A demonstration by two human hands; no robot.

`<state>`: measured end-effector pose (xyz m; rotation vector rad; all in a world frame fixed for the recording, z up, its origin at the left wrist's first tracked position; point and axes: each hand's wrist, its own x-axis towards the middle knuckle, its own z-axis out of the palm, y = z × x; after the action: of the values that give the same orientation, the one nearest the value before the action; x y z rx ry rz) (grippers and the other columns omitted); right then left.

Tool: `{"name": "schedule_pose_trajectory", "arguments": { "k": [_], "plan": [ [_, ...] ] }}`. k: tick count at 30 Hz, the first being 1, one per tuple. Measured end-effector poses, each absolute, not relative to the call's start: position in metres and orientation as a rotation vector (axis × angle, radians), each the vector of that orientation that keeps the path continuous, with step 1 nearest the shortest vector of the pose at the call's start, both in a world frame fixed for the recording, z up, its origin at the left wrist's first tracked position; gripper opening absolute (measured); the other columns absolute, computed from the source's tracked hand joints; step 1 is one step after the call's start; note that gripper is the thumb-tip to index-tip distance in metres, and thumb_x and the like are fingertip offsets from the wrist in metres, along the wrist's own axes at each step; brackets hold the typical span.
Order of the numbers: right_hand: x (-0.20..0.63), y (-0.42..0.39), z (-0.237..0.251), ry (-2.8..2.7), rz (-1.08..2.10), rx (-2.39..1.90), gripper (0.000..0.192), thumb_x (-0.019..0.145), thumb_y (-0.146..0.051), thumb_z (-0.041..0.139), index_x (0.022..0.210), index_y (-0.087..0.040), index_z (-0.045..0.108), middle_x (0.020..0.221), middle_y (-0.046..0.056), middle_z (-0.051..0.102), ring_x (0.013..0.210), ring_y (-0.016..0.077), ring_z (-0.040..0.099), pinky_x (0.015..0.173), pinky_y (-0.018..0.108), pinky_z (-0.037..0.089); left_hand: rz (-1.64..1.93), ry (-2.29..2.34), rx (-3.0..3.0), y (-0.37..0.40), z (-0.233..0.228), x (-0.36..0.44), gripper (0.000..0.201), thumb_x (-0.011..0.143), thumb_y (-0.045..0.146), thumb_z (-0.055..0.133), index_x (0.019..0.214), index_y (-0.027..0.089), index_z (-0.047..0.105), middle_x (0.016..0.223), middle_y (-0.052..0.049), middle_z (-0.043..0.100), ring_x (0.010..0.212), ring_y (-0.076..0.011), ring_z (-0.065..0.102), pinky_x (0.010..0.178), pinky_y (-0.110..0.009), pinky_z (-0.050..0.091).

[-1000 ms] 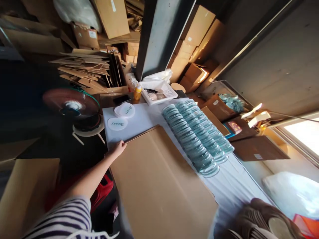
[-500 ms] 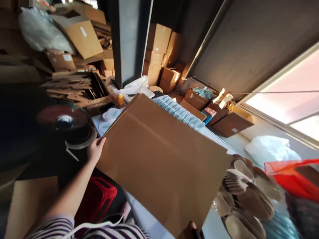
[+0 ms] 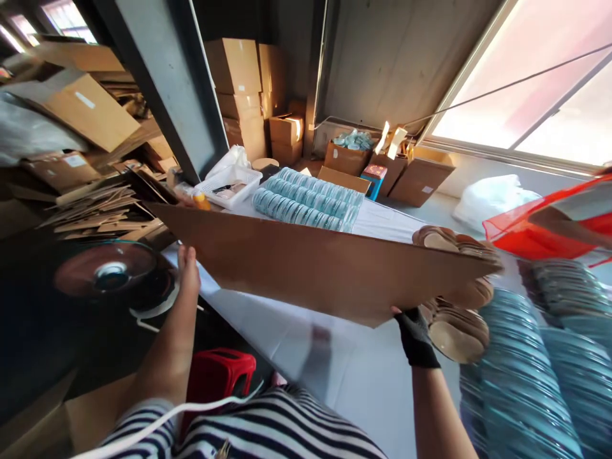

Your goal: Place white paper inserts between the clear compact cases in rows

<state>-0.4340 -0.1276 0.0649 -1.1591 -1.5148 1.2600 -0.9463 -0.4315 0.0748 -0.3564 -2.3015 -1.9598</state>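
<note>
You held a large flattened cardboard sheet (image 3: 325, 271) up off the white-covered table (image 3: 344, 376), nearly edge-on to the camera, so that it ran across the middle of the view from nine o'clock to three o'clock. Your left hand (image 3: 188, 274) was bare and gripped the sheet's edge at about nine o'clock, fingers closed against the cardboard. Your right hand (image 3: 415, 331), in a black glove, clasped the sheet's lower edge at about four o'clock, the fingers curled under it and partly hidden.

Beyond the sheet, toward twelve o'clock, rows of round blue-tinted glass lids (image 3: 306, 204) lay overlapped on the table, and just to their left, at about eleven o'clock, stood a white plastic basket (image 3: 224, 185) with a small yellow bottle (image 3: 201, 201) beside it. At three o'clock a stack of brown round discs (image 3: 456, 319) sat just past the sheet's right end, with more blue lids (image 3: 530, 376) spread at four o'clock. A red crate (image 3: 549, 223) showed at two o'clock. Stacked cardboard boxes (image 3: 239, 70) filled the wall at twelve o'clock. A red stool (image 3: 217, 376) stood at seven o'clock, and a round fan (image 3: 109, 274) at nine.
</note>
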Motion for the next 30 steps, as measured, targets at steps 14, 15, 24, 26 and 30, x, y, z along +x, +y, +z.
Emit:
{"name": "schedule_pose_trajectory", "arguments": {
  "k": [14,15,24,26,30],
  "plan": [
    [-0.415,-0.148,-0.016,-1.476,1.25,-1.496,0.078,0.05,-0.053,0.073,0.118,-0.018,0.057,0.125,0.014,0.064,0.12,0.0308,0.055,0.106,0.043,0.042,-1.86,-2.938,-0.075,-0.432,0.005,-0.929,0.041,0.099,0.042,0.035,0.132,0.022,0.049,0.133,-0.01,0.061,0.128,-0.0273,0.055,0.089,-0.036,0.055],
    [-0.414,-0.148,-0.022,-1.484,1.245,-1.532,0.075,0.049,-0.053,0.072,0.114,-0.018,0.059,0.122,0.014,0.065,0.118,0.0317,0.056,0.105,0.044,0.043,-1.822,-2.956,-0.085,-0.431,0.003,-0.928,0.039,0.099,0.041,0.037,0.13,0.021,0.051,0.129,-0.01,0.063,0.126,-0.0275,0.056,0.088,-0.035,0.055],
    [-0.404,-0.137,-0.009,-1.56,1.342,-1.438,0.057,0.052,-0.054,0.072,0.099,-0.022,0.063,0.101,0.008,0.072,0.099,0.03,0.065,0.088,0.042,0.054,-1.445,-2.995,-0.13,-0.43,0.023,-0.945,0.037,0.095,0.044,0.043,0.1,0.014,0.065,0.101,-0.013,0.07,0.101,-0.0265,0.065,0.085,-0.034,0.052],
    [-0.407,-0.141,-0.007,-1.526,1.323,-1.451,0.063,0.054,-0.055,0.073,0.107,-0.023,0.062,0.104,0.006,0.072,0.098,0.0296,0.066,0.084,0.04,0.056,-1.339,-3.032,-0.132,-0.428,0.028,-0.953,0.036,0.092,0.046,0.048,0.097,0.015,0.067,0.096,-0.012,0.071,0.096,-0.0286,0.066,0.083,-0.037,0.051],
    [-0.418,-0.162,-0.02,-1.462,1.255,-1.62,0.069,0.056,-0.063,0.066,0.112,-0.022,0.063,0.109,0.009,0.072,0.104,0.0344,0.066,0.089,0.045,0.056,-1.161,-3.089,-0.162,-0.412,0.026,-0.969,0.034,0.09,0.045,0.053,0.106,0.019,0.069,0.107,-0.012,0.071,0.104,-0.0338,0.065,0.086,-0.042,0.05]
  ]
}}
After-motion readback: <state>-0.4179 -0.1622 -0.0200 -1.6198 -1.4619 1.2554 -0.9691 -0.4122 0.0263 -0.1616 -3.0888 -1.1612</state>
